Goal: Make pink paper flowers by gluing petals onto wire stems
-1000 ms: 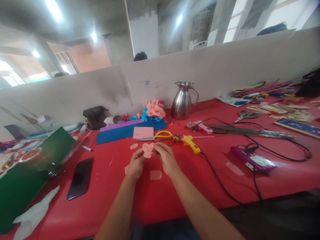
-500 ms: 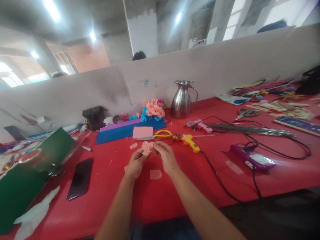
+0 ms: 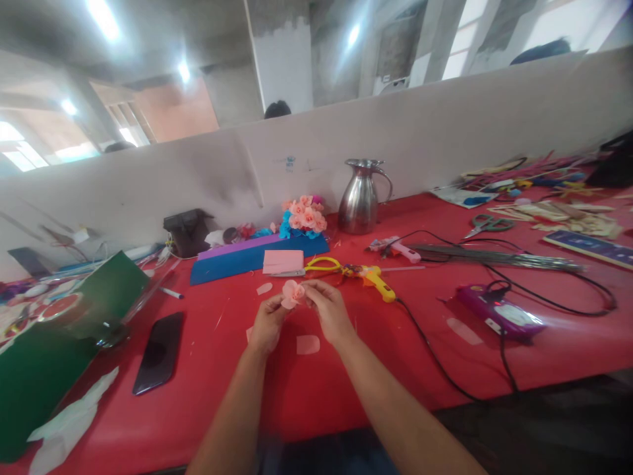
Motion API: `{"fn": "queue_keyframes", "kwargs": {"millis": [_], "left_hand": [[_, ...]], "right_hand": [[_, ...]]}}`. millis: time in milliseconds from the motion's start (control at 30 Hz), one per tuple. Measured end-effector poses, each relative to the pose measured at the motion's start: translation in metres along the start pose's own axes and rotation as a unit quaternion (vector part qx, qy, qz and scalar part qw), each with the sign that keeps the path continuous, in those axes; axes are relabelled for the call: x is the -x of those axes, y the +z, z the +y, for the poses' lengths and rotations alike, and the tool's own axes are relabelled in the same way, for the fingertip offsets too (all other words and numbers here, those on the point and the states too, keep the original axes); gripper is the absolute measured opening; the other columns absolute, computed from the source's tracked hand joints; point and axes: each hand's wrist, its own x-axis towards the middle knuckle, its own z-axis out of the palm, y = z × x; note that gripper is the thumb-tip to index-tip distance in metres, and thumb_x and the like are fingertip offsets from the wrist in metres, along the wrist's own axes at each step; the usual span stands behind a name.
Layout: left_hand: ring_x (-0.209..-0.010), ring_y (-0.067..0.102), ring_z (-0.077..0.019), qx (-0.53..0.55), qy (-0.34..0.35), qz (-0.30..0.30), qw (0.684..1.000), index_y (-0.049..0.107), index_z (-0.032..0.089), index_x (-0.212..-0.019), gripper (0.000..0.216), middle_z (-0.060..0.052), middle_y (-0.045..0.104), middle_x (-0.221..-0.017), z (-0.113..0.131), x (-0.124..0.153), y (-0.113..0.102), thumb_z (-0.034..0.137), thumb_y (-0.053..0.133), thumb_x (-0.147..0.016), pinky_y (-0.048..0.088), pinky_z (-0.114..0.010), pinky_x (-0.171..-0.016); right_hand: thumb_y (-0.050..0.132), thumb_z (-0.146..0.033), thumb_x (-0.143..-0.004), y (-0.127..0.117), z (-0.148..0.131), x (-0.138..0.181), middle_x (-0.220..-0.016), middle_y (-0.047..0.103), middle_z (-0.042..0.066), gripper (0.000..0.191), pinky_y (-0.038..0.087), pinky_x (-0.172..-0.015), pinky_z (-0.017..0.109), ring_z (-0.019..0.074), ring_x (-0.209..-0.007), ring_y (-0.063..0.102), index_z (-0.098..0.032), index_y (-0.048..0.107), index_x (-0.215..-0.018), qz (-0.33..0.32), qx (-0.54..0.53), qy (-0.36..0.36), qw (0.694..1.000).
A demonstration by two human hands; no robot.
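A pink paper flower point(image 3: 293, 294) is held up between my two hands, just above the red tabletop. My left hand point(image 3: 268, 322) has its fingers closed on the flower's left and lower side. On the other side, my right hand point(image 3: 327, 309) pinches the petals at the right edge. Below the hands lies a cut pink petal point(image 3: 308, 344), and another petal point(image 3: 264, 288) sits beyond my left hand. A folded pink paper point(image 3: 283, 262) lies behind the flower, with yellow-handled scissors point(image 3: 321, 265) touching its front edge.
A yellow glue gun point(image 3: 380, 285) with a trailing cord lies right of my hands. A purple power strip point(image 3: 499, 313) sits farther right. A steel jug point(image 3: 359, 198) and a bunch of paper flowers point(image 3: 304, 216) stand at the back. A phone point(image 3: 159, 353) lies left.
The flower has turned slightly between my fingers, its open face showing a little more. Both hands have stayed in nearly the same place.
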Motion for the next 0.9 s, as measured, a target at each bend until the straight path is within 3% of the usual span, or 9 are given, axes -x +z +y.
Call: {"fn": "queue_keyframes", "kwargs": {"millis": [400, 900], "left_hand": [[-0.063, 0.048, -0.0094, 0.002, 0.023, 0.023, 0.999, 0.067, 0.014, -0.064, 0.014, 0.0, 0.058, -0.062, -0.0046, -0.0035, -0.0059, 0.028, 0.072, -0.063, 0.039, -0.023, -0.065], [-0.061, 0.049, -0.0089, 0.031, 0.005, 0.03, 0.999, 0.064, 0.014, -0.059, 0.017, 0.0, 0.057, -0.06, 0.0, -0.0035, -0.0065, 0.028, 0.073, -0.06, 0.038, -0.022, -0.064]], "right_hand": [[0.064, -0.035, -0.067, 0.0, 0.0026, -0.001, -0.056, 0.055, -0.002, 0.016, 0.032, -0.053, 0.024, 0.01, -0.052, 0.042, -0.02, 0.063, -0.064, -0.001, 0.005, 0.003, 1.0], [0.063, -0.035, -0.068, 0.0013, 0.0024, -0.0003, -0.055, 0.058, -0.002, 0.018, 0.033, -0.052, 0.024, 0.0091, -0.051, 0.046, -0.019, 0.061, -0.061, -0.023, 0.006, 0.025, 0.999]]}}
